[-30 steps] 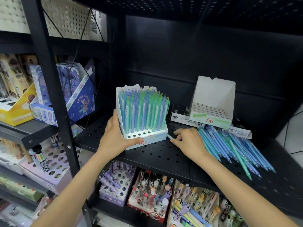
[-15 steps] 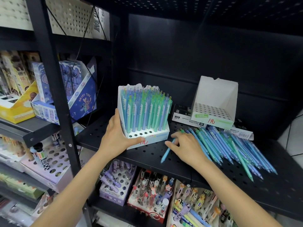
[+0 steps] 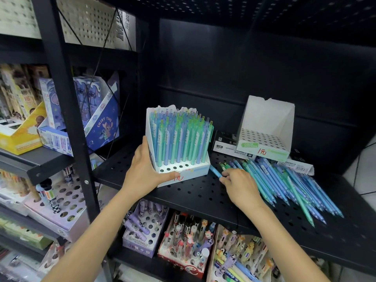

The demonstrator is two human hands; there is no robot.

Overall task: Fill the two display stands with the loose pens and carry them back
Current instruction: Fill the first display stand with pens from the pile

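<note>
While the left hand [image 3: 142, 176] grips the nearly full white cardboard pen stand [image 3: 179, 145] on the black perforated shelf [image 3: 203, 192], the right hand [image 3: 240, 186], nearer the loose blue-green pens [image 3: 284, 184], pinches a blue pen [image 3: 215, 172] angled toward the stand's empty front holes.

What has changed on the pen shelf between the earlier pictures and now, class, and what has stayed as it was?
The right hand drew one blue pen out of the loose pens and swung it round; it now pinches that pen with one end toward the nearly full stand. The left hand kept its grip on that stand's left side. The front row of holes stayed open, and the empty stand stayed at the back.
</note>
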